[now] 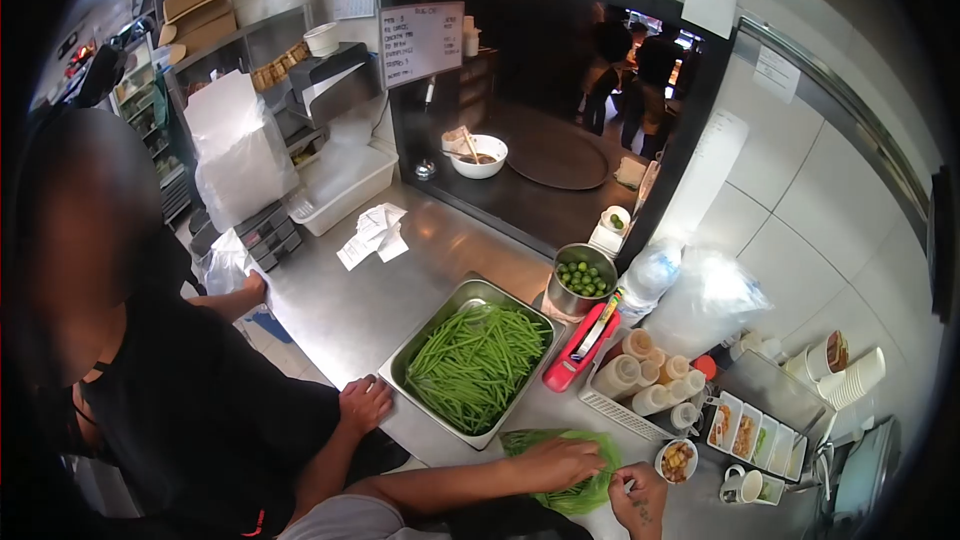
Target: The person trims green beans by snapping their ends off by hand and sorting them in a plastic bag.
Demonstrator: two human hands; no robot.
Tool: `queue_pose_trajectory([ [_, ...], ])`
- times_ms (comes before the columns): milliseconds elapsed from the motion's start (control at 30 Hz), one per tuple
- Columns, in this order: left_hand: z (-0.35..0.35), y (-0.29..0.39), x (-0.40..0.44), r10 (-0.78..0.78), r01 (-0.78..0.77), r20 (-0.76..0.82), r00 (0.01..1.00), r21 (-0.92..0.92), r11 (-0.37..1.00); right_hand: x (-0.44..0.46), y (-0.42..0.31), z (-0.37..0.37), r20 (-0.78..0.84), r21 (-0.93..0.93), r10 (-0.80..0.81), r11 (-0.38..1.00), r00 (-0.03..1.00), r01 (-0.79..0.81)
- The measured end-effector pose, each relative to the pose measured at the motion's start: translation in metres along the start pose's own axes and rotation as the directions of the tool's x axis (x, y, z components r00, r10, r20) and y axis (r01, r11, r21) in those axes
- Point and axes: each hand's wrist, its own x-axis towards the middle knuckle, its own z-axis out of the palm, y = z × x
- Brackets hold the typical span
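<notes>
My left hand [563, 465] is over a green plastic bag [590, 503], palm down, its fingers drawn together. What they grip, if anything, is hidden. My right hand [638, 500] is at the bag's right edge, closed with thumb and fingertips pinched together; I cannot make out anything between them. Some green beans show inside the bag, under my left hand. Just beyond it, a deep steel pan [400, 385] holds a large heap of long green beans [475, 355].
A co-worker [200, 390] stands at the left, one hand near the pan. A red-pink tape dispenser [575, 352], a pot of green limes [565, 252], a basket of sauce bottles [600, 402], a small bowl of food [676, 461] and a mug [740, 486] line the right side.
</notes>
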Motion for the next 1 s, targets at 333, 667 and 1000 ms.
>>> queue_pose_trajectory([
  [333, 0.009, 0.009, 0.0, -0.075, 0.074, -0.002, 0.997, -0.124, 0.989, 0.013, 0.035, 0.021, -0.369, 0.384, 0.021, 0.914, 0.929, 0.132],
  [667, -0.195, -0.036, -0.06, -0.311, -0.347, -0.938, -0.156, -0.242, 0.906, -0.002, 0.045, 0.026, -0.044, 0.635, 0.19, 0.763, 0.981, -0.119],
  [1000, -0.111, -0.034, -0.032, -0.62, -0.369, -0.614, 0.488, -0.789, 0.491, 0.003, 0.0, 0.038, 0.095, 0.456, 0.02, 0.888, 0.995, -0.062],
])
